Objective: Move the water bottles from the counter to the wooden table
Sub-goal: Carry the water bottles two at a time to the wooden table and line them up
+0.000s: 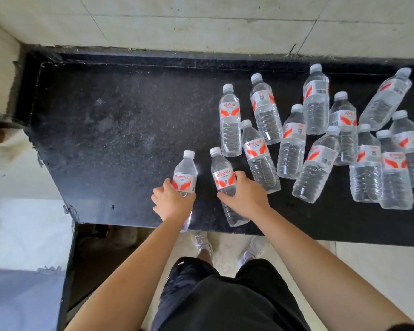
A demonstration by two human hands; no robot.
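— Gripping what?
— Fingers curl round one water bottle (185, 174) in the left hand (175, 201) and another bottle (222, 173) in the right hand (245, 194), both at the counter (117, 127) near edge. Rightward crowd the remaining bottles (316, 111); open dark surface stretches left.

Bottles (316, 139) on counter (120, 130) (right side)

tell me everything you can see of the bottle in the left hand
The bottle is clear plastic with a white cap and a white-and-orange Wahaha label. It is upright at the counter's front edge, apart from the other bottles to its right. The left hand grips its lower body.
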